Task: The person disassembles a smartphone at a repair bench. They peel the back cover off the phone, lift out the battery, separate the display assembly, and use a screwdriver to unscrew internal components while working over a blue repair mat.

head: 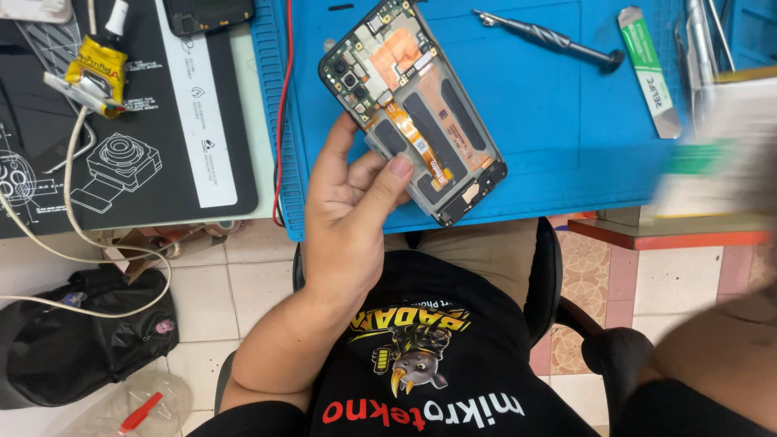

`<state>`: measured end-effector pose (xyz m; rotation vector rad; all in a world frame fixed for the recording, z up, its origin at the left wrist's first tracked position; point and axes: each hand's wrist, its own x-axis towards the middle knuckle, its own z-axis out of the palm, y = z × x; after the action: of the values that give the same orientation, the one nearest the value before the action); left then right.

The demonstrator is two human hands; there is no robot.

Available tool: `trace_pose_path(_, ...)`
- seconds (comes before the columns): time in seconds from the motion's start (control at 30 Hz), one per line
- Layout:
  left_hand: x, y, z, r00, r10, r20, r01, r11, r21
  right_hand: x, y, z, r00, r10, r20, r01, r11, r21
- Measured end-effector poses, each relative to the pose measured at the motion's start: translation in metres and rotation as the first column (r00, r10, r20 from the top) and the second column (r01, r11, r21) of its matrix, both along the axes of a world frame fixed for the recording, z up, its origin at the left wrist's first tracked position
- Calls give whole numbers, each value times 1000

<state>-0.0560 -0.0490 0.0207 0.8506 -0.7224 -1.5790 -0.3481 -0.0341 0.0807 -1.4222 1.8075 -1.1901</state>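
- While the blue mat (566, 121) takes up most of the worktop, the opened phone (413, 105) is lifted just above its near edge — back cover off, boards and orange flex cable exposed.
- Black printed mat (162, 121) lies to the left with a yellow glue tube (95, 69) on it; a white cable (77, 243) loops off it toward the floor, and a red wire (283, 105) runs along the blue mat's left edge.
- Left hand (348, 218): fingers closed round the phone's lower left edge, thumb across the face near the flex cable. Firm-looking grip, but only at one end.
- Right hand: only a blurred forearm at the right border plus a smeared white-and-green shape (720, 170). Cannot tell what its fingers are doing.
- Screwdriver (550, 36) and flat pry tool (647, 69) lie on the blue mat, well apart from the phone.
- Risk, as I judge it: thumb sits near the flex — pressure or a slide could crease or unseat it.
- Risk two: held by one end, the phone could tip and drop onto the mat or off the edge.
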Motion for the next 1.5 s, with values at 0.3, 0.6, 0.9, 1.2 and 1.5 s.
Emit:
trace_pose_path(0.3,-6,13,-1,1000,-3,-19,2,999,-42,84,-39,-15,835,351,423,-420,904,80)
trace_pose_path(0.6,-5,16,-14,998,-54,-9,53,994,-94,90,-36,-25,786,393,476,-456,890,19)
trace_pose_path(0.9,0,20,-17,994,-102,-46,95,986,-140,106,-29,-14,931,364,29,-360,928,-98)
trace_pose_path(1.2,0,20,-9,994,-107,-16,105,989,-100,117,-7,-18,881,134,-454,-273,928,-256)
trace_pose_path(1.5,0,24,-3,995,-95,-40,90,990,-108,119,8,-45,917,223,-332,-306,925,-225)
